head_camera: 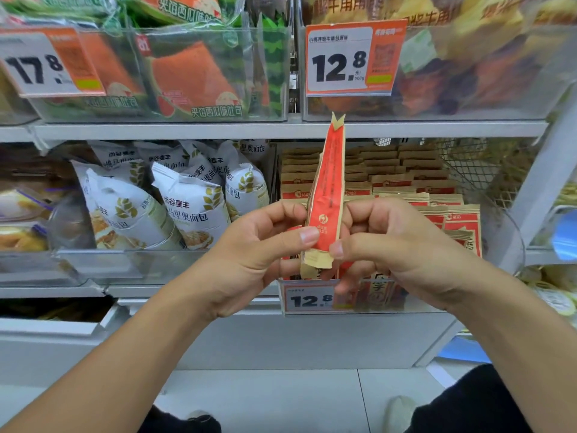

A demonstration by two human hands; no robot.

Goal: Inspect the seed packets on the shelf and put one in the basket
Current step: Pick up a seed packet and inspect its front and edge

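Note:
A red and tan seed packet (329, 189) stands upright and edge-on in front of the shelf, its notched top reaching the upper shelf rail. My left hand (249, 254) pinches its lower left side with thumb and fingers. My right hand (396, 245) pinches its lower right side. Behind them, several matching red and tan seed packets (406, 182) lie stacked in rows in a clear bin on the middle shelf. No basket is in view.
White bread bags (187, 201) fill the bin to the left. Watermelon toast packs (193, 73) and price tags 17.8 (40, 67) and 12.8 (340, 64) sit on the upper shelf. A lower 12.8 tag (309, 300) hangs under the hands. White floor and my shoes (399, 414) lie below.

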